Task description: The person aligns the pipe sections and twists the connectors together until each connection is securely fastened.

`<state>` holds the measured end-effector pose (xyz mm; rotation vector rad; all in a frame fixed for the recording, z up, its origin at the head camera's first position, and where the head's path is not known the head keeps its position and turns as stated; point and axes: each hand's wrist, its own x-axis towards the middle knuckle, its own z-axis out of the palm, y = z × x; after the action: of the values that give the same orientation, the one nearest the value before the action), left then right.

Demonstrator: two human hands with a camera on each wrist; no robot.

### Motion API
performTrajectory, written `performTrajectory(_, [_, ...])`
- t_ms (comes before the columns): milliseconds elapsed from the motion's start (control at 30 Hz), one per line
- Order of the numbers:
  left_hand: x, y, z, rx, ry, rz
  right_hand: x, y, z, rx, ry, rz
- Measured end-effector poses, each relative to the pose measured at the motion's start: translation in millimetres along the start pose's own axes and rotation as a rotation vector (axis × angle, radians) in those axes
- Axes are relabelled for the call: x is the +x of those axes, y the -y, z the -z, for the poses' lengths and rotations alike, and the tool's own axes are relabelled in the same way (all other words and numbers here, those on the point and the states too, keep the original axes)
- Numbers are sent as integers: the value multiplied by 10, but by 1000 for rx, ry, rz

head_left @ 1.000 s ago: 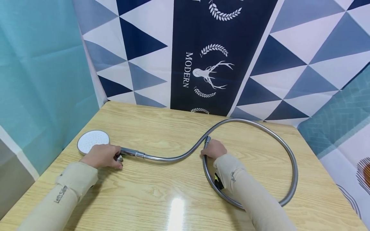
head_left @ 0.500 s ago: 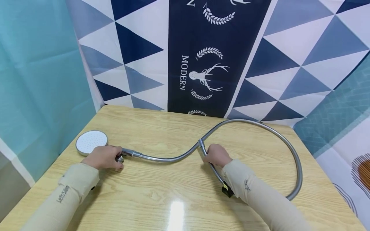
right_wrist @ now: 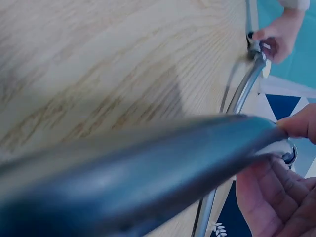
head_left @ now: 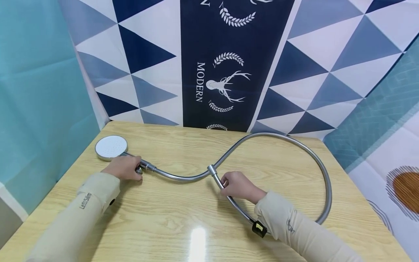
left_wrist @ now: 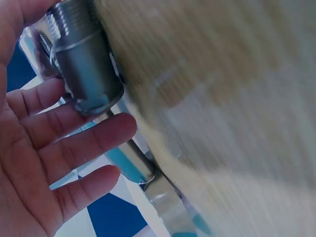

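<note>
A round white-faced shower head lies at the left of the wooden table in the head view. My left hand holds it by the handle. In the left wrist view a short chrome fitting with a ridged top sits between thumb and fingers, in front of the handle; how it joins the handle cannot be told. From the handle a grey metal shower hose curves right into a wide loop. With thumb and fingers my right hand pinches the hose near its free end, which crosses the hose's middle stretch.
Patterned cloth hangs along the table's far edge, and a teal curtain hangs at the left. A small black device with a yellow mark sits at my right wrist, over the hose. Glare marks the near tabletop.
My right hand has brought the hose's free end leftward and nearer, across the middle stretch. My left hand has shifted the shower head slightly right and away from me, turning it a little.
</note>
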<state>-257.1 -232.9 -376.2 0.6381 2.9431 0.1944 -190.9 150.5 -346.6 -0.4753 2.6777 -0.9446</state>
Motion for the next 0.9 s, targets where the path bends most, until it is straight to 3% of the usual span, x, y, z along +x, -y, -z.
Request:
performTrajectory(133, [43,-23,10,-7,-13,1,-12,41,-33,39,-24,-10])
performTrajectory(267, [19,-57,15,-69,-2,-49,-27,73,-39,330,4,-90])
performTrajectory(400, [-4,-101,-11,-186,-26,-185,-43,124,-24,618,56,-184])
performTrajectory(467, [-23,-124,-33,-237,-50,-264,-50,177,-35,663,62,-201])
performTrajectory(567, [-50,-170,-70,-299,-70,-320,-55,245,-72,695,64,-210])
performTrajectory(900, [-114,-460,-67,-495,-37,-338,-40,326,-192,721,19,-200])
